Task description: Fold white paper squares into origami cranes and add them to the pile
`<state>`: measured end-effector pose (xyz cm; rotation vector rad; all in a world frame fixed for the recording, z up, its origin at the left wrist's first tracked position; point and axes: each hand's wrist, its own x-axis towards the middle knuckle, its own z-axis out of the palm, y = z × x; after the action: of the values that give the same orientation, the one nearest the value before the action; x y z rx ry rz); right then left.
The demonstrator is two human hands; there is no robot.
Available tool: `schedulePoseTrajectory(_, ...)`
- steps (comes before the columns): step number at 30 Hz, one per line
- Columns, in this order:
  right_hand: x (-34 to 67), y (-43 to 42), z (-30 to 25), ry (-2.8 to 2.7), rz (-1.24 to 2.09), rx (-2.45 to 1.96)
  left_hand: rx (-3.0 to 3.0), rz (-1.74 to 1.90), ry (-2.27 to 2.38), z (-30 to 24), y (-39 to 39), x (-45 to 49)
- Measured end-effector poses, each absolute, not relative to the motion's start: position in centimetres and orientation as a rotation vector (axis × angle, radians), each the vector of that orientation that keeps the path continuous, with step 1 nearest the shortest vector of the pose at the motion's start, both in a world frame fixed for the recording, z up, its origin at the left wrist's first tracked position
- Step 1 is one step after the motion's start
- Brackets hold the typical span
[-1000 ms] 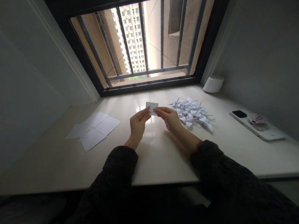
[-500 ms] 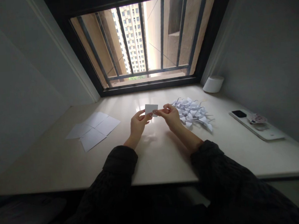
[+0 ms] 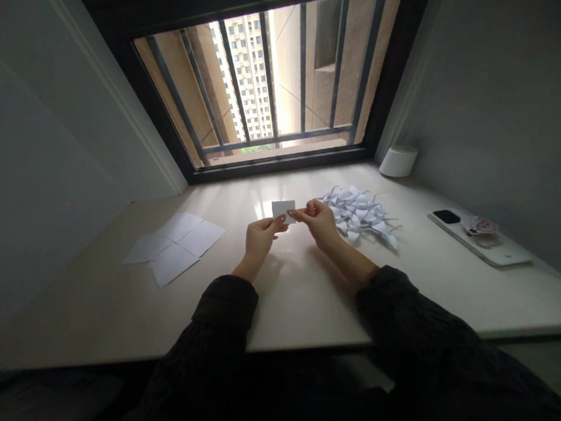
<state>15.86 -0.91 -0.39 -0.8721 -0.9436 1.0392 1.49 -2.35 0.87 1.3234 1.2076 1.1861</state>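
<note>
A small folded piece of paper (image 3: pixel 283 207) is held up above the white surface, its flat side toward me. My left hand (image 3: pixel 262 236) pinches its lower left part between thumb and fingers. From the other side, my right hand (image 3: pixel 318 220) grips the lower right edge, the thumbs close together. The fingers behind the paper are partly hidden. Just beyond my right hand lies a pile of folded white paper pieces (image 3: pixel 362 211) with thin pointed ends. Flat white paper squares (image 3: pixel 185 242) lie to the left, apart from my left hand.
A phone (image 3: pixel 479 239) with a round grip on its back lies at the right. A white cylinder (image 3: pixel 399 161) stands in the far right corner. Behind the pale sill (image 3: pixel 298 300) is a barred window (image 3: pixel 274 80); its front edge runs below my forearms.
The paper has tilted slightly and sits a little lower in view. My left thumb now lies further over its front, nearer the right thumb. The camera has shifted slightly.
</note>
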Motion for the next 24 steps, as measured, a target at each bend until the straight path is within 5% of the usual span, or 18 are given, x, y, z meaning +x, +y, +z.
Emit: schedulePoseTrajectory(24,15.9,-0.3,-1.2,-0.970,1.251,-0.830,1.408,1.267,1.224,0.3,-2.0,1.2)
